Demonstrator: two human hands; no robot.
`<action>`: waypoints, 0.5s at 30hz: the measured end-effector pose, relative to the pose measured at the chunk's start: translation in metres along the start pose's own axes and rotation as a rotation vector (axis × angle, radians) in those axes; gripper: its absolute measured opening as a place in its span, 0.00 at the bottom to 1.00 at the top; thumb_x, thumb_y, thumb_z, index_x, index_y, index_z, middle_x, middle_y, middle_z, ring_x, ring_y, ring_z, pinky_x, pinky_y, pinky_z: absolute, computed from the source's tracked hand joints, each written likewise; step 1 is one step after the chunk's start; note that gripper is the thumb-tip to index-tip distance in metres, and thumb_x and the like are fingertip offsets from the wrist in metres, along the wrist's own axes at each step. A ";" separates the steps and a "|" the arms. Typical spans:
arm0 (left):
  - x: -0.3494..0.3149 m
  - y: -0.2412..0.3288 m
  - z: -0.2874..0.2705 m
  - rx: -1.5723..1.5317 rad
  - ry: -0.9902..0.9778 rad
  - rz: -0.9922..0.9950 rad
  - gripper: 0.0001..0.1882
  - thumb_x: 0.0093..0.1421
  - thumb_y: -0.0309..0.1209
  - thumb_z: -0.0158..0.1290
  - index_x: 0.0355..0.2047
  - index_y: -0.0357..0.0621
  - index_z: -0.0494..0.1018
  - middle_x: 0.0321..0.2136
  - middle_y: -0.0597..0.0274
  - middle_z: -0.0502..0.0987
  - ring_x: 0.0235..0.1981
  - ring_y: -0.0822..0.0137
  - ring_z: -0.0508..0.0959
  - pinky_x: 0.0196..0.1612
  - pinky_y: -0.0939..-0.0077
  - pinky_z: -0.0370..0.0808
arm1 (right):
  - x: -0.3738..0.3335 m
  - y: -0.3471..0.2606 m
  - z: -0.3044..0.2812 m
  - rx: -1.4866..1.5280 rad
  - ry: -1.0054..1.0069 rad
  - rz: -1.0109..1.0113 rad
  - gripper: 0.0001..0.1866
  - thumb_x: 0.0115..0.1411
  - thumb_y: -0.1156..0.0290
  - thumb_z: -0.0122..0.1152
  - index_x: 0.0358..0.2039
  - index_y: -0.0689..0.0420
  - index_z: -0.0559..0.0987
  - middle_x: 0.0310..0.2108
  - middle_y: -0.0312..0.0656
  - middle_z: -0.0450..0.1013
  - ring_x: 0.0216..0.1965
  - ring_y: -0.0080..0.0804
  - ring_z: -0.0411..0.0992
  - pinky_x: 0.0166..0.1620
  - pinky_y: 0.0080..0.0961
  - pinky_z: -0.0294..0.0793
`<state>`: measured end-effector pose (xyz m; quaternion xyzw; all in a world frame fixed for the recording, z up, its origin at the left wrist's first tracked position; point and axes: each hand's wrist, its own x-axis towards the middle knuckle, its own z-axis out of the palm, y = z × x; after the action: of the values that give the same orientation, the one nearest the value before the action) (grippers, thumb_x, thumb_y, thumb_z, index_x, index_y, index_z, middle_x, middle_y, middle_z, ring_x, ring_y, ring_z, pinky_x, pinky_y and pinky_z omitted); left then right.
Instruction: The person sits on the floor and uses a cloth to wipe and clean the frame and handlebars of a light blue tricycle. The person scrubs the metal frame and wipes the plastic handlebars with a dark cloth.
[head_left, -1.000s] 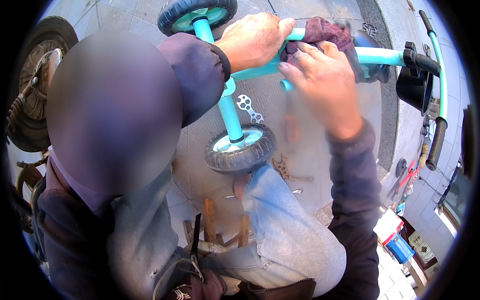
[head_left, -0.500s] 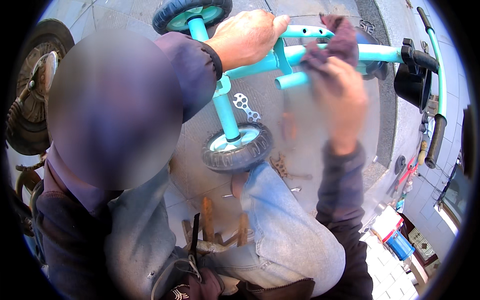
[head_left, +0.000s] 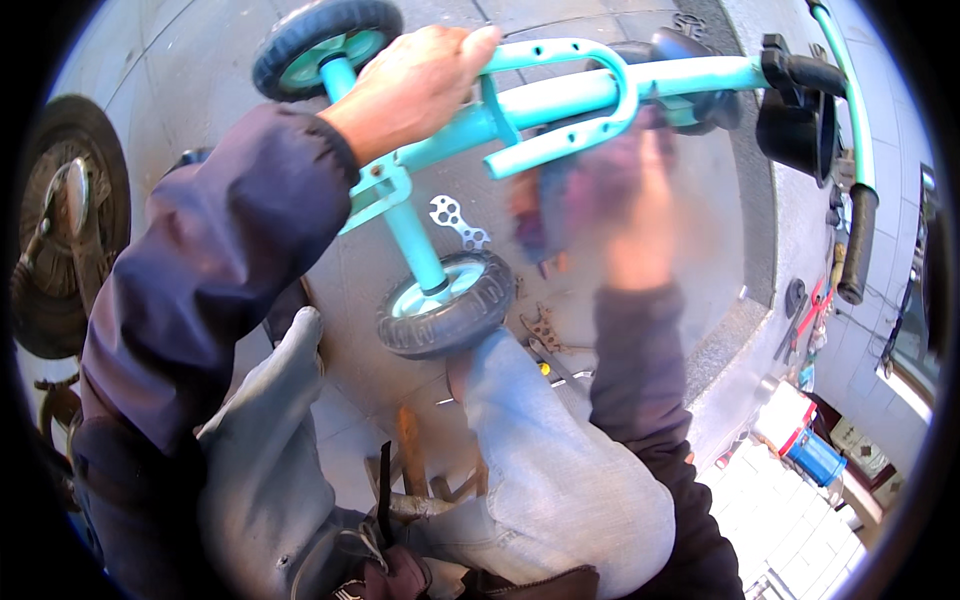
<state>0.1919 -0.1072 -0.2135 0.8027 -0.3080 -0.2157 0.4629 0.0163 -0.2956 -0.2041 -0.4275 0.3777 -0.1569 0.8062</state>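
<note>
My left hand [head_left: 415, 85] is wrapped round the turquoise frame [head_left: 555, 97] of a child's tricycle, just behind a U-shaped tube with holes. The tricycle lies across the view, its two rear wheels [head_left: 445, 305] at the left and its handlebar [head_left: 862, 150] at the right. My right hand [head_left: 645, 225], smeared by motion, holds a maroon cloth [head_left: 600, 185] on the near side of the frame. The cloth's upper part lies by the U-shaped tube; whether it touches is unclear. On the ground by the near wheel lies a silver multi-hole spanner [head_left: 460, 222].
A rusty flat part [head_left: 541, 328] and some tools lie near my knee. At far left stands a larger spoked wheel [head_left: 70, 220]. Red-handled tools [head_left: 818, 318] and a blue-and-red canister [head_left: 815, 455] are at right. Wooden legs [head_left: 410, 450] show between my knees.
My right hand with the cloth has come off the top of the tubes to their near side. The tricycle and my left hand appear further left in view.
</note>
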 end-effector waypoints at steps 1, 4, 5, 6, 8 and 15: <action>0.001 0.001 0.000 -0.020 -0.004 -0.014 0.31 0.71 0.49 0.36 0.33 0.30 0.73 0.25 0.50 0.78 0.29 0.60 0.78 0.42 0.65 0.74 | -0.010 0.007 0.005 0.116 -0.102 0.109 0.14 0.67 0.60 0.57 0.48 0.52 0.74 0.35 0.31 0.75 0.33 0.23 0.75 0.32 0.19 0.70; 0.000 0.004 -0.003 0.014 -0.053 -0.028 0.28 0.71 0.46 0.35 0.31 0.31 0.71 0.25 0.49 0.77 0.30 0.54 0.78 0.41 0.63 0.74 | -0.037 0.020 0.016 0.192 -0.261 0.194 0.17 0.68 0.54 0.51 0.49 0.51 0.72 0.38 0.33 0.74 0.36 0.24 0.73 0.29 0.21 0.66; 0.000 0.006 -0.002 0.022 -0.032 -0.029 0.26 0.71 0.43 0.34 0.30 0.32 0.70 0.24 0.47 0.76 0.28 0.46 0.77 0.39 0.59 0.74 | -0.042 0.022 0.017 0.171 -0.235 0.236 0.18 0.70 0.52 0.47 0.48 0.52 0.70 0.38 0.35 0.72 0.35 0.25 0.71 0.28 0.21 0.63; 0.000 0.007 -0.004 0.010 -0.064 -0.076 0.28 0.71 0.46 0.34 0.31 0.32 0.71 0.25 0.48 0.77 0.29 0.52 0.77 0.41 0.61 0.73 | -0.043 0.023 0.015 0.346 -0.343 0.313 0.17 0.69 0.57 0.51 0.52 0.52 0.70 0.45 0.36 0.73 0.43 0.29 0.73 0.33 0.22 0.70; 0.001 0.008 -0.006 -0.019 -0.107 -0.153 0.32 0.71 0.51 0.35 0.34 0.32 0.74 0.28 0.51 0.78 0.32 0.62 0.78 0.45 0.65 0.73 | -0.037 0.023 0.006 0.302 -0.233 0.228 0.16 0.66 0.65 0.53 0.53 0.54 0.71 0.47 0.37 0.74 0.47 0.29 0.74 0.45 0.29 0.72; 0.001 0.008 -0.007 -0.051 -0.141 -0.199 0.33 0.71 0.54 0.34 0.37 0.33 0.74 0.30 0.52 0.79 0.35 0.62 0.78 0.47 0.63 0.73 | 0.017 -0.030 -0.048 -0.739 0.121 -0.666 0.16 0.62 0.77 0.55 0.51 0.62 0.73 0.47 0.43 0.75 0.47 0.34 0.75 0.54 0.33 0.76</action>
<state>0.1943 -0.1065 -0.2037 0.8001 -0.2529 -0.3243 0.4368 -0.0055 -0.3505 -0.2044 -0.7720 0.2971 -0.2860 0.4837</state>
